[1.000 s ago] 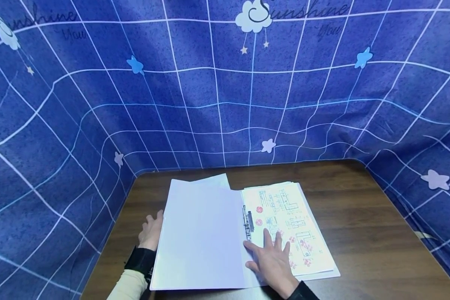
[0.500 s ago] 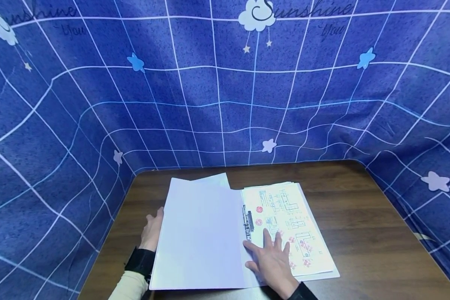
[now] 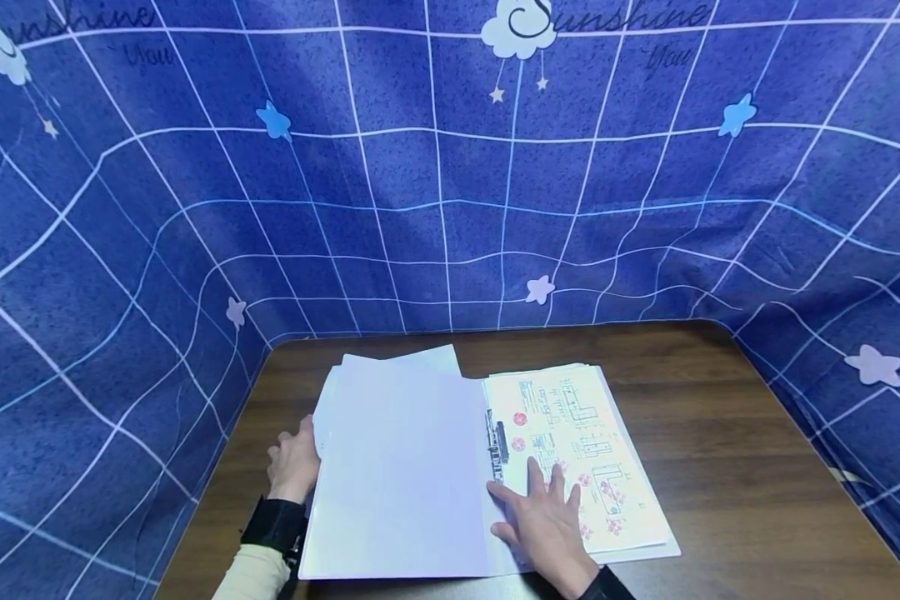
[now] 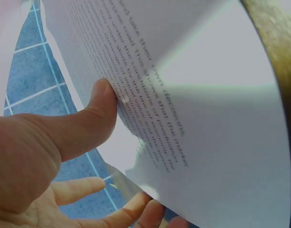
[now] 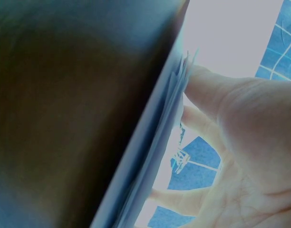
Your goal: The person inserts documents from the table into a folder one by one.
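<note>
A white folder (image 3: 405, 483) lies spread on the table, its cover turned to the left. Stamped drawing sheets (image 3: 624, 417) rest on its right side, beside a metal clip (image 3: 497, 442). My right hand (image 3: 543, 521) presses on these sheets and the clip side with fingers spread; in the right wrist view its thumb touches the stack's edge (image 5: 152, 142). At the cover's left edge, my left hand (image 3: 294, 465) pinches a printed sheet (image 4: 217, 118), thumb on the text and fingers behind. Part of that sheet pokes out from under the cover, which hides the rest.
Another white sheet corner (image 3: 438, 358) shows behind the cover's top edge. The brown wooden table (image 3: 750, 467) extends to the right of the folder. A blue curtain (image 3: 450, 183) with white lines and stars surrounds the table at the back and sides.
My left hand has shifted slightly left, and a white paper edge now shows beyond the cover's left side. The right hand and the folder have stayed in place.
</note>
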Action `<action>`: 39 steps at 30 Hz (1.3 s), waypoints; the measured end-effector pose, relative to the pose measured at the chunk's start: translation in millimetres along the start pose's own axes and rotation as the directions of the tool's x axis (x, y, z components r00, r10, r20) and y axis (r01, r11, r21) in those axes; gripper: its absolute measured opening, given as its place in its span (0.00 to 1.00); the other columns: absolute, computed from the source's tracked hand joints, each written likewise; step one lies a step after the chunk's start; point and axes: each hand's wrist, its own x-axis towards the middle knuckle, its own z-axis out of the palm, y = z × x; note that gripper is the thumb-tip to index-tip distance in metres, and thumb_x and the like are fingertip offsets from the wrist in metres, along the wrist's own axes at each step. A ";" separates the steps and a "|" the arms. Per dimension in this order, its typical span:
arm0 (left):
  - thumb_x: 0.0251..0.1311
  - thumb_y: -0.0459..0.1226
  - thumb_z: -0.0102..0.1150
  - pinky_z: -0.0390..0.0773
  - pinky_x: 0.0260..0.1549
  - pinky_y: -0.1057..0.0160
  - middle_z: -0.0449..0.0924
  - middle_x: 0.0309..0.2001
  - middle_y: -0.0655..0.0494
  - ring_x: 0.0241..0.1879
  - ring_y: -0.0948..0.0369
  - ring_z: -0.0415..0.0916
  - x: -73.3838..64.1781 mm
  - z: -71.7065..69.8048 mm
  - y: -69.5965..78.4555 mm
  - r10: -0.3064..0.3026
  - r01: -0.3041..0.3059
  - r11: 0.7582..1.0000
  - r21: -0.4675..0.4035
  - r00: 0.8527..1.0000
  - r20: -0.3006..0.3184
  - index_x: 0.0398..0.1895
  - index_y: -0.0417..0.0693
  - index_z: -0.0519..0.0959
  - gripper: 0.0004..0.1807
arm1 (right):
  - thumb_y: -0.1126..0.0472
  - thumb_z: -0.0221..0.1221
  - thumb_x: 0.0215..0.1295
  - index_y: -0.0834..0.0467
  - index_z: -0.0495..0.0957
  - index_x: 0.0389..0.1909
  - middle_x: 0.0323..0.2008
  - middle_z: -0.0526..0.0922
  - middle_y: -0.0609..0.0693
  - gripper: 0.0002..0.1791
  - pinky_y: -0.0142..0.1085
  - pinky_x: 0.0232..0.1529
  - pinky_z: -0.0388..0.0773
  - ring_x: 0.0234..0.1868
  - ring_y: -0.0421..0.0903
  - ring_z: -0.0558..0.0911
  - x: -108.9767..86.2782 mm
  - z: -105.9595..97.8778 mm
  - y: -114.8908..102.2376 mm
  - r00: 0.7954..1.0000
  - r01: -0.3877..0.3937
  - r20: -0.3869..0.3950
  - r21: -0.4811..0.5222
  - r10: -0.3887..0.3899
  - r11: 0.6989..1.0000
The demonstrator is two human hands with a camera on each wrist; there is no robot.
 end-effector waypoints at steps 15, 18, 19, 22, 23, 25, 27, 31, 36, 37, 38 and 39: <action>0.60 0.34 0.67 0.76 0.45 0.36 0.80 0.52 0.25 0.49 0.31 0.78 5.4 -13.7 -25.5 -0.097 0.085 0.986 -0.146 0.992 -0.079 0.63 0.29 0.74 0.29 | 0.37 0.72 0.54 0.33 0.83 0.60 0.70 0.67 0.70 0.30 0.82 0.57 0.56 0.67 0.85 0.61 -0.9 -0.5 -1.4 0.999 0.024 -0.026 0.013 -0.024 1.000; 0.63 0.36 0.64 0.76 0.38 0.41 0.84 0.42 0.33 0.42 0.37 0.80 3.2 -22.1 -29.9 -0.128 0.102 0.974 -0.203 0.984 -0.123 0.49 0.33 0.83 0.16 | 0.37 0.72 0.54 0.33 0.83 0.60 0.70 0.67 0.70 0.30 0.82 0.57 0.55 0.67 0.85 0.61 -0.8 -1.2 -1.8 1.000 0.020 -0.023 0.016 -0.020 1.000; 0.64 0.36 0.63 0.75 0.36 0.42 0.85 0.41 0.34 0.41 0.38 0.80 2.8 -26.1 -30.6 -0.136 0.104 0.971 -0.217 0.980 -0.142 0.47 0.34 0.84 0.14 | 0.37 0.72 0.54 0.33 0.83 0.60 0.70 0.67 0.70 0.30 0.82 0.57 0.55 0.67 0.85 0.61 -0.7 -1.3 -1.9 1.000 0.018 -0.022 0.016 -0.018 1.000; 0.65 0.36 0.62 0.74 0.33 0.44 0.86 0.38 0.37 0.39 0.39 0.81 0.7 -42.7 -30.1 -0.142 0.086 0.967 -0.240 0.963 -0.228 0.45 0.35 0.85 0.13 | 0.37 0.72 0.55 0.33 0.82 0.61 0.71 0.67 0.69 0.30 0.82 0.58 0.55 0.68 0.85 0.60 -0.5 -0.9 -1.9 1.000 0.011 -0.014 0.016 -0.011 1.000; 0.65 0.37 0.61 0.73 0.33 0.44 0.86 0.38 0.37 0.39 0.38 0.81 -0.3 -49.5 -29.2 -0.141 0.075 0.967 -0.242 0.953 -0.267 0.45 0.36 0.85 0.13 | 0.37 0.72 0.55 0.33 0.82 0.61 0.71 0.67 0.69 0.30 0.82 0.58 0.54 0.68 0.84 0.60 -0.4 -0.6 -1.9 1.000 0.009 -0.011 0.016 -0.009 1.000; 0.67 0.37 0.60 0.72 0.35 0.42 0.86 0.39 0.37 0.41 0.35 0.80 -3.0 -65.7 -25.7 -0.126 0.037 0.968 -0.246 0.927 -0.354 0.45 0.38 0.86 0.12 | 0.37 0.72 0.55 0.33 0.82 0.61 0.71 0.66 0.69 0.30 0.82 0.58 0.54 0.68 0.84 0.60 -0.5 -0.3 -1.8 1.000 0.004 -0.003 0.013 -0.004 1.000; 0.68 0.37 0.59 0.71 0.36 0.39 0.86 0.39 0.36 0.41 0.33 0.79 -7.2 -82.9 -19.4 -0.104 -0.014 0.969 -0.247 0.884 -0.457 0.45 0.38 0.86 0.12 | 0.37 0.71 0.55 0.33 0.82 0.61 0.71 0.66 0.69 0.30 0.82 0.58 0.54 0.68 0.84 0.59 -0.5 -0.1 -1.6 1.000 -0.001 0.006 0.010 0.001 1.000; 0.69 0.37 0.59 0.69 0.39 0.37 0.87 0.39 0.37 0.40 0.30 0.79 -18.1 -116.7 -2.4 -0.041 -0.143 0.965 -0.219 0.743 -0.668 0.44 0.38 0.87 0.12 | 0.37 0.71 0.55 0.34 0.82 0.62 0.71 0.66 0.70 0.30 0.82 0.58 0.54 0.68 0.85 0.59 0.1 -1.3 -1.1 1.000 -0.002 0.009 0.005 0.002 1.000; 0.68 0.34 0.61 0.67 0.39 0.43 0.88 0.39 0.37 0.38 0.35 0.81 -30.1 -148.2 22.3 0.018 -0.280 0.943 -0.180 0.584 -0.812 0.43 0.34 0.86 0.11 | 0.38 0.71 0.56 0.34 0.81 0.62 0.71 0.65 0.70 0.31 0.82 0.59 0.52 0.69 0.84 0.58 0.2 -2.6 -1.6 1.000 -0.013 0.021 0.016 0.013 1.000; 0.67 0.34 0.61 0.68 0.38 0.48 0.88 0.39 0.38 0.38 0.38 0.82 -31.9 -152.2 27.0 0.016 -0.292 0.939 -0.181 0.563 -0.826 0.43 0.34 0.87 0.10 | 0.38 0.71 0.56 0.34 0.81 0.62 0.72 0.64 0.70 0.31 0.81 0.60 0.52 0.69 0.84 0.58 0.0 -2.8 -1.9 1.000 -0.017 0.027 0.020 0.016 1.000; 0.67 0.33 0.62 0.68 0.38 0.53 0.88 0.38 0.38 0.38 0.41 0.83 -34.1 -155.6 31.4 0.016 -0.305 0.935 -0.179 0.543 -0.840 0.43 0.34 0.87 0.10 | 0.38 0.71 0.56 0.34 0.81 0.63 0.72 0.64 0.70 0.31 0.81 0.60 0.51 0.69 0.84 0.57 -0.3 -3.0 -2.2 0.999 -0.020 0.034 0.026 0.019 0.999; 0.67 0.33 0.62 0.67 0.37 0.58 0.89 0.38 0.39 0.36 0.50 0.85 -36.1 -158.2 35.3 0.018 -0.317 0.932 -0.176 0.524 -0.852 0.43 0.34 0.87 0.10 | 0.38 0.71 0.56 0.34 0.81 0.63 0.72 0.64 0.70 0.31 0.81 0.61 0.51 0.69 0.85 0.57 -0.7 -3.2 -2.5 0.999 -0.022 0.037 0.032 0.020 0.999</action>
